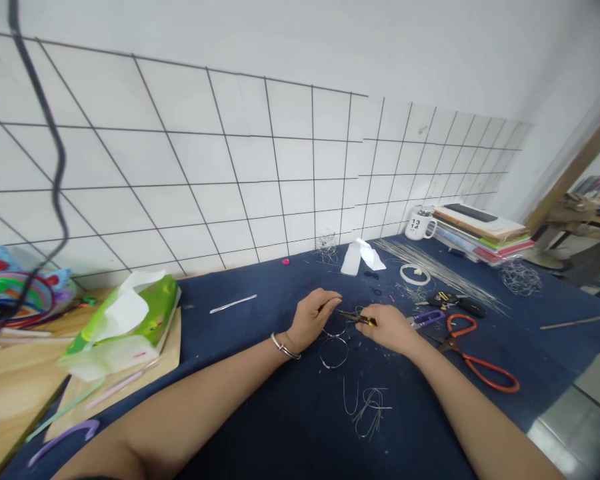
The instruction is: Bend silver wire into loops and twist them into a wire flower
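My left hand (311, 317) is closed in a pinch on a thin piece of wire, most of it hidden by the fingers. In my right hand (389, 327) is a pair of small pliers (351, 316) with dark and yellow handles; their jaws point left, to just beside my left fingertips. A thin wire loop (336, 334) shows right below the hands. Nearer to me, a round wire ring (334, 367) lies on the dark blue cloth (280, 407). Bent wire pieces (370, 410) lie loosely closer still.
Orange-handled scissors (480, 363), purple snips (427, 319) and black-and-yellow pliers (447, 300) lie right of my right hand. Long straight wires (435, 267), a white coil (415, 274) and a mug (419, 224) are behind. Green tissue pack (155, 313) sits left.
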`<state>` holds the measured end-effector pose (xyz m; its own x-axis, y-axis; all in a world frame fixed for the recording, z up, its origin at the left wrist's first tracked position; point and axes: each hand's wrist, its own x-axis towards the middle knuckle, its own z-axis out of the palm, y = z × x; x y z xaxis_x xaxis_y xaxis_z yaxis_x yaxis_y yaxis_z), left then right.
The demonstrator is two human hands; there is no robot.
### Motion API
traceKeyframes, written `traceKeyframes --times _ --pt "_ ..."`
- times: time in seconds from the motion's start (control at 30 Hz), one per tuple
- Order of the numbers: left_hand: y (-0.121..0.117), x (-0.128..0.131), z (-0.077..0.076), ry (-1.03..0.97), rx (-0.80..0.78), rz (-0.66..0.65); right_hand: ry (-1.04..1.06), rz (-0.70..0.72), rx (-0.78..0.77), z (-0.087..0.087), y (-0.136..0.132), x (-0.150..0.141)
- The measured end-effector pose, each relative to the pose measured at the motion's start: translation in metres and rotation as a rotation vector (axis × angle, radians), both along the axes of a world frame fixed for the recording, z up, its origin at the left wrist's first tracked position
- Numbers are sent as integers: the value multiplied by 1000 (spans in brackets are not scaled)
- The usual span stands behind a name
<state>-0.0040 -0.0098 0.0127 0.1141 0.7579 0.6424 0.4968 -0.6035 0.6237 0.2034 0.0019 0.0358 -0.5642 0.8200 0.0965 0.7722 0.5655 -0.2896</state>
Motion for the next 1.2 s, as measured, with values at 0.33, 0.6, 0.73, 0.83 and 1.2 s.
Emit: traceKeyframes --times 0.33,0.6,0.73,0.83,1.2 --pt "1 -1 -1 14 -13 21 48 -11 -29 0 2 2" --pt "1 -1 -1 21 4 13 56 -29 -52 1 2 2" --pt "0 0 0 43 18 17 61 -22 -69 0 2 2" --pt "-1 0 1 64 25 25 63 -10 -99 -1 3 2" --pt "-3 0 0 111 60 41 98 -14 -164 -5 3 1"
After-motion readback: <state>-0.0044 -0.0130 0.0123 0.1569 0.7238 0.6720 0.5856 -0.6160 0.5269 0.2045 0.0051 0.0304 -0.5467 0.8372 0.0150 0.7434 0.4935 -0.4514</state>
